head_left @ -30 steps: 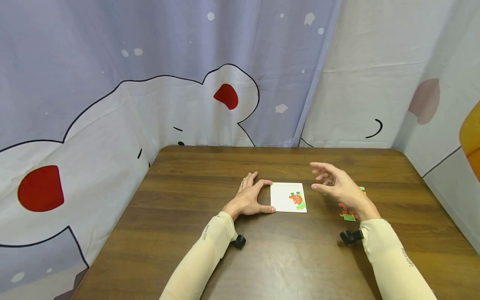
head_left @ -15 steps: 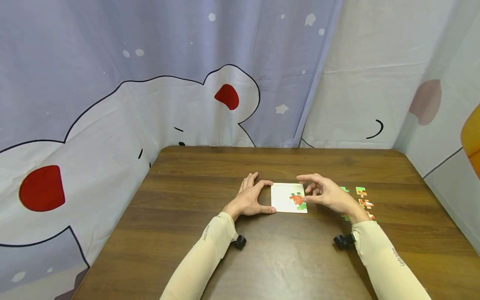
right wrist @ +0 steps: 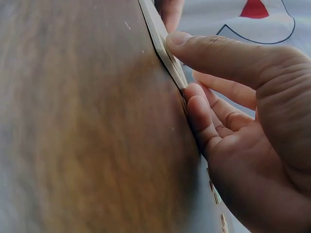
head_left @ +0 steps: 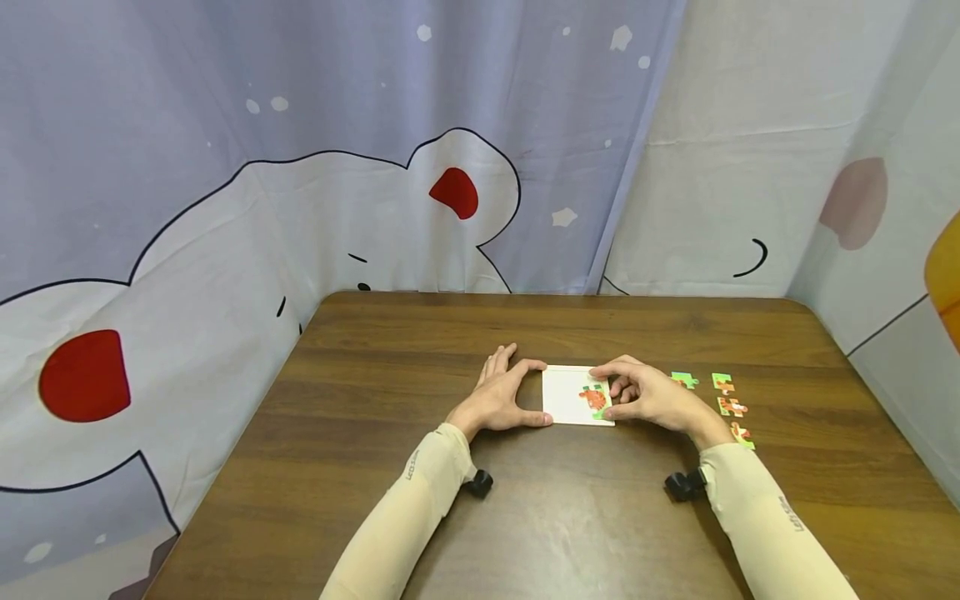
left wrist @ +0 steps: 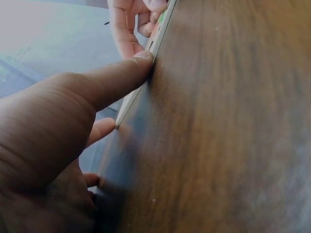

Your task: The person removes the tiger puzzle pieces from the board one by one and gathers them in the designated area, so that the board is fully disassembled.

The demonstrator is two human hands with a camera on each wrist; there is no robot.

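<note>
A small square white puzzle board [head_left: 562, 392] lies on the wooden table, with orange-and-green puzzle pieces [head_left: 593, 397] joined at its right side. My left hand [head_left: 497, 398] holds the board's left side, index finger at the far corner and thumb [left wrist: 121, 77] at the near one; its other fingers spread outward over the table. At the right side, my right hand [head_left: 651, 396] grips the board, its thumb [right wrist: 214, 53] at the near corner and index finger reaching over the far part. Its remaining fingers are curled beside the edge. The right fingertips partly cover the pieces.
Right of my right hand lie several loose puzzle pieces, including a green one [head_left: 684, 380], an orange-and-green one [head_left: 722, 383] and an orange-and-white one [head_left: 731, 407]. A printed curtain [head_left: 360, 208] hangs behind the brown table [head_left: 570, 525].
My right hand has come leftward and down from above the table beside the board to its right edge, uncovering loose pieces. The left hand and board have stayed put.
</note>
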